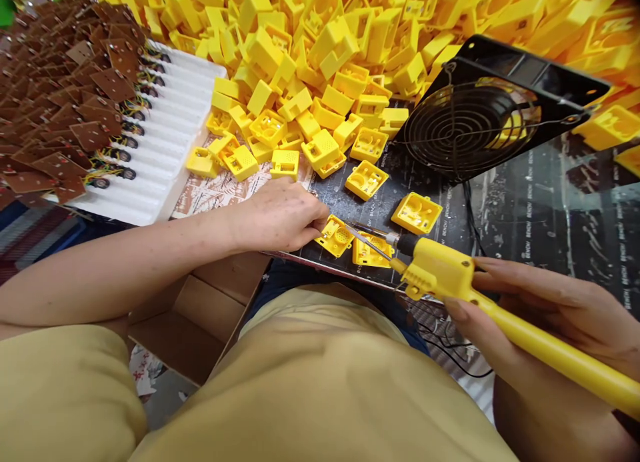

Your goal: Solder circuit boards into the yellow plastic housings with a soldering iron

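My right hand (545, 315) is closed around a yellow soldering tool (445, 269), whose metal tip points left over two open yellow housings. One housing (336, 237) lies on the black bench mat beside my left hand (287, 212), whose fingers are bent together at its left edge. The other housing (373, 250) sits just right of it, partly behind the tool's tip. Two further open housings, one upper (367, 180) and one to the right (417, 213), rest on the mat, hollow side up.
A large heap of yellow housings (330, 49) fills the back. A black fan (465, 122) stands at the right. Brown circuit boards (65, 89) with wires lie piled on a white ribbed foam tray (175, 115) at the left. A cardboard box (195, 315) is below the bench.
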Demonstrator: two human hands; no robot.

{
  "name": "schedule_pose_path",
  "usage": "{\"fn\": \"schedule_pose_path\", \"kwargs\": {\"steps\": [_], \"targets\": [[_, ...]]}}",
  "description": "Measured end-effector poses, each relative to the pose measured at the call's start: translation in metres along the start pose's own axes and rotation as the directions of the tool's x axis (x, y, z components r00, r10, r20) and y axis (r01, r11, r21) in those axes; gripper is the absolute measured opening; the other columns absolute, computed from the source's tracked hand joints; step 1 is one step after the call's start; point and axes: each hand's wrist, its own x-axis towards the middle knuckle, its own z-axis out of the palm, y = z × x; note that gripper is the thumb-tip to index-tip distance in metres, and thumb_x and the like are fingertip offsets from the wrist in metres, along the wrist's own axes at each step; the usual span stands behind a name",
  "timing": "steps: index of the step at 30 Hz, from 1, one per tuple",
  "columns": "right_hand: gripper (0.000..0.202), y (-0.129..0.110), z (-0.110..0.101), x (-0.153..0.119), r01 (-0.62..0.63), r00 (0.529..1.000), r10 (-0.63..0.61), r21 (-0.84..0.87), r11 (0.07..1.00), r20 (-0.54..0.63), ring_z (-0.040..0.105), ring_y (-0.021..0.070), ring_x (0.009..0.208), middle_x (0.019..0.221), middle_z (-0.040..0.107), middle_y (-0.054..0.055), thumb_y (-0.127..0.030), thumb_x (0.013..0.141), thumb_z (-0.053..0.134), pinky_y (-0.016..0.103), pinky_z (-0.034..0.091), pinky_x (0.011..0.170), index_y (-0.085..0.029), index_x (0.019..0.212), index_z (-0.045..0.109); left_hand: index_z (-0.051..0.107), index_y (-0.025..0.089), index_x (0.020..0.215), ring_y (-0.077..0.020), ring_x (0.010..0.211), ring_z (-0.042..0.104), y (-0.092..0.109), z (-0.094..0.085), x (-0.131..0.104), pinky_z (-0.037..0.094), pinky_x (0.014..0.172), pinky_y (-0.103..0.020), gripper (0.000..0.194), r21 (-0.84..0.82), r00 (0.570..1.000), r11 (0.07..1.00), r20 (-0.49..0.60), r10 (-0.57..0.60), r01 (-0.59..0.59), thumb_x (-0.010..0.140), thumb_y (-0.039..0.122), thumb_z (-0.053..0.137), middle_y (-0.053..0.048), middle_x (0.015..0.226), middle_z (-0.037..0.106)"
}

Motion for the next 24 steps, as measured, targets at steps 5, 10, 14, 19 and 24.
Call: {"fn": "schedule_pose_path", "kwargs": {"steps": [5, 10, 14, 19, 24], "targets": [[0.026, -0.008, 0.008, -0.005, -0.116, 0.984, 0.131, 0.123, 0.986, -0.120, 0.067, 0.0198, 0.072, 0.090, 0.069, 0.000, -0.014, 0.075, 0.075, 0.032, 0.059, 0.058, -0.029, 0.095, 0.066, 0.075, 0.024, 0.082, -0.0186, 0.080, 0.066, -0.003, 0.002, -0.008, 0.043, 0.076, -0.030, 0.015, -0.078, 0.997, 0.997, -0.078, 0.022, -0.028, 0.084, 0.025, 0.061, -0.002, 0.079, 0.074], [0.022, 0.002, 0.004, -0.005, -0.042, 0.999, 0.041, 0.151, 0.988, 0.014, 0.066, 0.0181, 0.074, 0.084, 0.065, 0.000, -0.011, 0.077, 0.071, 0.031, 0.058, 0.059, -0.027, 0.087, 0.060, 0.075, 0.020, 0.082, -0.0145, 0.075, 0.066, -0.011, 0.012, -0.008, 0.045, 0.073, -0.025, 0.009, -0.331, 0.953, 0.944, -0.282, -0.115, 0.016, 0.082, 0.024, 0.068, -0.001, 0.078, 0.074], [0.019, -0.006, 0.006, -0.005, -0.044, 0.999, 0.044, 0.083, 0.996, 0.009, 0.064, 0.0183, 0.072, 0.084, 0.066, 0.001, -0.017, 0.079, 0.073, 0.030, 0.055, 0.056, -0.027, 0.087, 0.060, 0.073, 0.015, 0.080, -0.0100, 0.063, 0.063, -0.011, 0.018, 0.000, 0.043, 0.063, -0.020, 0.006, -0.446, 0.945, 0.894, -0.271, -0.181, 0.043, 0.079, 0.020, 0.071, 0.001, 0.071, 0.073], [0.017, -0.027, 0.009, -0.005, -0.177, 0.984, 0.175, -0.043, 0.983, -0.039, 0.065, 0.0194, 0.078, 0.091, 0.067, 0.003, -0.022, 0.080, 0.075, 0.031, 0.056, 0.064, -0.024, 0.080, 0.058, 0.075, 0.019, 0.088, -0.0116, 0.075, 0.068, -0.008, 0.012, 0.003, 0.046, 0.069, -0.021, 0.015, -0.344, 0.983, 0.939, -0.176, -0.057, -0.007, 0.084, 0.015, 0.061, 0.001, 0.083, 0.076], [0.015, -0.003, 0.002, 0.003, 0.221, 0.947, -0.195, -0.076, 0.972, 0.256, 0.065, 0.0123, 0.063, 0.084, 0.067, 0.003, -0.014, 0.084, 0.068, 0.021, 0.052, 0.049, -0.021, 0.091, 0.057, 0.075, 0.020, 0.090, -0.0155, 0.080, 0.068, -0.003, 0.010, 0.005, 0.046, 0.070, -0.024, 0.018, -0.204, 0.986, 0.978, -0.151, -0.072, 0.040, 0.084, 0.018, 0.057, -0.001, 0.083, 0.075]]}}
